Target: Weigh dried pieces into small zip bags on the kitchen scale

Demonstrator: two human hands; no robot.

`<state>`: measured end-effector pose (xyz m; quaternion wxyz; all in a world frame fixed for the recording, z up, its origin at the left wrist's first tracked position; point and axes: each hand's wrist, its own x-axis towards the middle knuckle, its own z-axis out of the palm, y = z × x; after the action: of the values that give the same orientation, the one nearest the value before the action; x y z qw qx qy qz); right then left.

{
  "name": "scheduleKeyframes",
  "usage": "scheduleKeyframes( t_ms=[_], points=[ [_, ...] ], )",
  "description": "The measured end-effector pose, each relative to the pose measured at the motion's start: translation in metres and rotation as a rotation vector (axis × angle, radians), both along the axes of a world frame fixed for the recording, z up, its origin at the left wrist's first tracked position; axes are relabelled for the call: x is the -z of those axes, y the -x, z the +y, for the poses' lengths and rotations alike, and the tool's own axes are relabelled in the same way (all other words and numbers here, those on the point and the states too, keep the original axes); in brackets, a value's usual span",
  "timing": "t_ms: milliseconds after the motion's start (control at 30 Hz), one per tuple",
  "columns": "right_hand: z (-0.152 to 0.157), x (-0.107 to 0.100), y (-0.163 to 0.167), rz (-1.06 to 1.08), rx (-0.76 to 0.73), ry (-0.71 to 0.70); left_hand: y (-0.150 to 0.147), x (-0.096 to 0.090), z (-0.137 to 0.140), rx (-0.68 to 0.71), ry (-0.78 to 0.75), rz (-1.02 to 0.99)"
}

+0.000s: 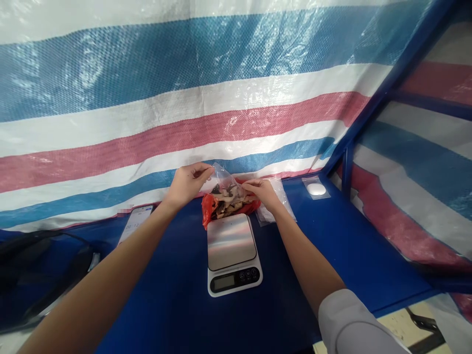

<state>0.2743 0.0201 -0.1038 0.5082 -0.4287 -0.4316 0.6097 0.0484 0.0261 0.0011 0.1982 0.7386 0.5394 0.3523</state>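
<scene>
My left hand (190, 183) pinches the upper left edge of a clear plastic bag (222, 174). On the bag's other side, the fingers of my right hand (261, 191) are closed on its right edge. The bag is spread between both hands, above a red plastic bag (208, 209) that lies open. Brown, dried-looking pieces (230, 200) fill the red bag; I cannot make out their exact kind. Some show behind the clear film, and whether any are inside it is hard to tell. Directly in front stands a white digital kitchen scale (231, 246) with a bare metal plate.
Flat clear bags (282, 199) lie right of the red bag. Farther right is a small clear packet with a white oval item (316, 190). A phone (137, 221) and a black strapped item (47, 275) are at left. Striped sheeting (184, 113) hangs behind the blue table (173, 295).
</scene>
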Motion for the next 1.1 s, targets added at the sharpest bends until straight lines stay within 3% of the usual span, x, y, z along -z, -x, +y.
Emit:
scheduleKeyframes(
  t_ms=[200,500,700,1100],
  points=[
    [0.003,0.004,-0.003,-0.023,0.036,0.014,-0.004,0.007,0.003,0.001,0.008,-0.023],
    [0.005,0.007,-0.003,0.005,0.078,0.018,0.014,0.019,-0.007,-0.017,0.133,0.003],
    [0.003,0.005,-0.004,-0.033,-0.019,0.018,0.013,0.014,-0.007,-0.027,0.065,0.000],
    [0.003,-0.005,-0.006,-0.023,-0.073,0.023,0.003,0.007,0.002,0.059,-0.009,0.010]
  ],
)
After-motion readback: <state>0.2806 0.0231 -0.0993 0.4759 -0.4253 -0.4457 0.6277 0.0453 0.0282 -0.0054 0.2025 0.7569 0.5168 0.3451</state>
